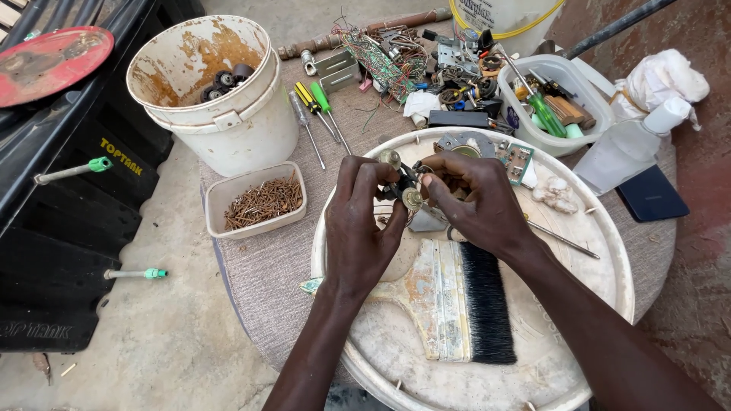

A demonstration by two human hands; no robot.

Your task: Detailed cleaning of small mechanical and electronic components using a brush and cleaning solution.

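head view: left hand (362,221) and right hand (476,199) pinch, fingers clamped, a small black mechanism with brass knobs (406,192) above the round white tray (609,251). assembly appears unfinished; wide paintbrush (457,301) lies unused.

A wide paintbrush (449,301) with black bristles lies on a round white lid (601,251). To the left, a small plastic tub (217,199) holds rusty nails (263,202). Behind it stands a stained white bucket (236,129) with some dark wheels (223,80) inside. Three screwdrivers (318,114) lie on the grey cloth (263,274) near the bucket. A green circuit board (375,61) with loose wires is further back. On the right, a clear container (586,125) holds small tools, and a white bottle (628,144) lies beside a dark flat case (651,194). A black tank (68,198) stands at the far left.
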